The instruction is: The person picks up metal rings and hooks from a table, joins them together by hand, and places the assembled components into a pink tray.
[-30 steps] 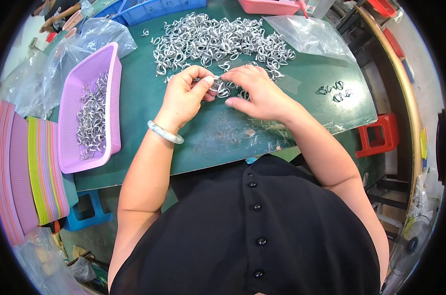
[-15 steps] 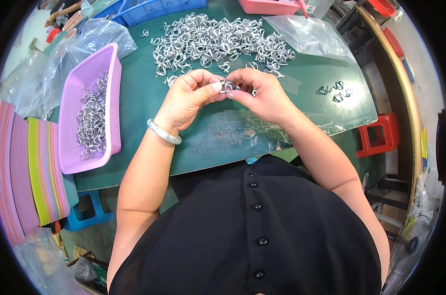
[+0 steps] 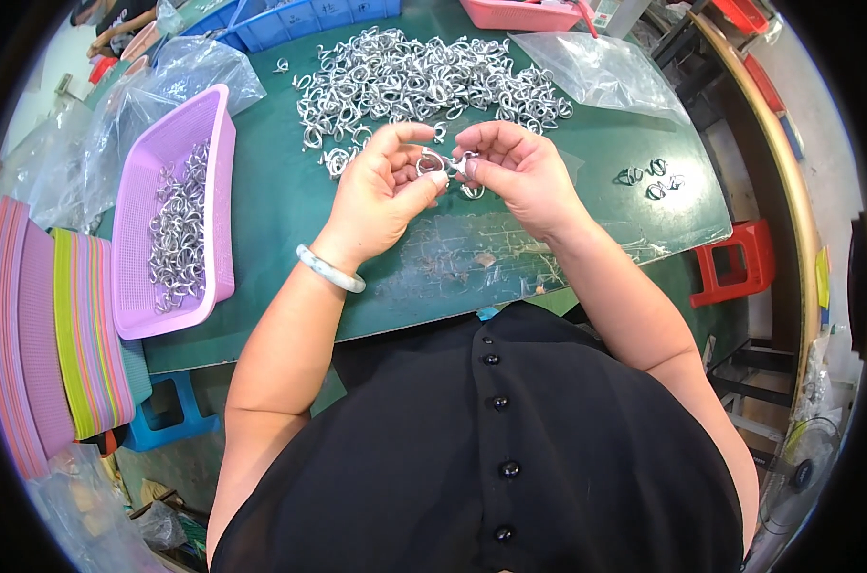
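Observation:
Above the near part of the green table (image 3: 395,306), my left hand (image 3: 376,196) pinches a silvery metal ring piece (image 3: 429,164) between thumb and fingers. My right hand (image 3: 524,181) grips a small metal piece (image 3: 464,164) right beside it, thumb against curled fingers; the two pieces appear to meet, but whether they are joined I cannot tell. Just under the right fingertips shows another metal ring (image 3: 472,192). Beyond both hands spreads a large heap of similar metal ring pieces (image 3: 424,81).
A lilac basket (image 3: 222,220) at left holds more rings. Several rings (image 3: 657,167) lie apart at right. Stacked coloured baskets (image 3: 32,334), clear plastic bags (image 3: 601,72), a blue crate (image 3: 309,21), a pink tray (image 3: 524,14), and red (image 3: 734,263) and blue (image 3: 171,411) stools surround the table.
My hands have moved slightly apart, and their fingers have loosened from the close pinch. The metal pieces between them now show more fully. Basket and heap look the same.

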A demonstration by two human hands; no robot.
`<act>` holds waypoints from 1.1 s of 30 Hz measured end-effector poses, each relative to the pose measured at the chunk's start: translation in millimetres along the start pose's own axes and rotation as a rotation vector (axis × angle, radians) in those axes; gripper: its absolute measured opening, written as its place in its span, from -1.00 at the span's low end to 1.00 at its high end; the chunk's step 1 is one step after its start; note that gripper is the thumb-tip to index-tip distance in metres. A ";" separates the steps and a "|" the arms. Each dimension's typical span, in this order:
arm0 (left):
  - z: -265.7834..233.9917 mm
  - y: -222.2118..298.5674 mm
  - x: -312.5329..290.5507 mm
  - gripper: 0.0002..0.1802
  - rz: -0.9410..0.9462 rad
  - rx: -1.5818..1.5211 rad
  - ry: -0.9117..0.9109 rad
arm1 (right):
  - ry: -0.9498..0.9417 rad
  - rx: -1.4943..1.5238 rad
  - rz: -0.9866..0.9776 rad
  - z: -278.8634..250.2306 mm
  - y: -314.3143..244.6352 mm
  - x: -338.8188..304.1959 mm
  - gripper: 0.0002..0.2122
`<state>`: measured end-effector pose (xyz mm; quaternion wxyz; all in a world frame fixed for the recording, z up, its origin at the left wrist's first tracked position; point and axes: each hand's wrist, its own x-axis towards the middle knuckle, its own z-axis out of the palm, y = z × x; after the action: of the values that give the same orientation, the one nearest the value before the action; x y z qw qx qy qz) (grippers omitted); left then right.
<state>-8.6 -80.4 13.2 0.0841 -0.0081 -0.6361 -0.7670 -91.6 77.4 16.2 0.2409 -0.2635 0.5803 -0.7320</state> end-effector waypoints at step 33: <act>4.8 -10.1 -3.3 -0.68 0.158 0.260 0.050 | 0.004 0.076 0.048 9.3 1.0 -6.6 -0.88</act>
<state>-7.2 -73.6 3.9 0.1602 -0.0282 -0.7252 -0.6691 -80.4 74.8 16.2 0.2669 -0.2387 0.5589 -0.7480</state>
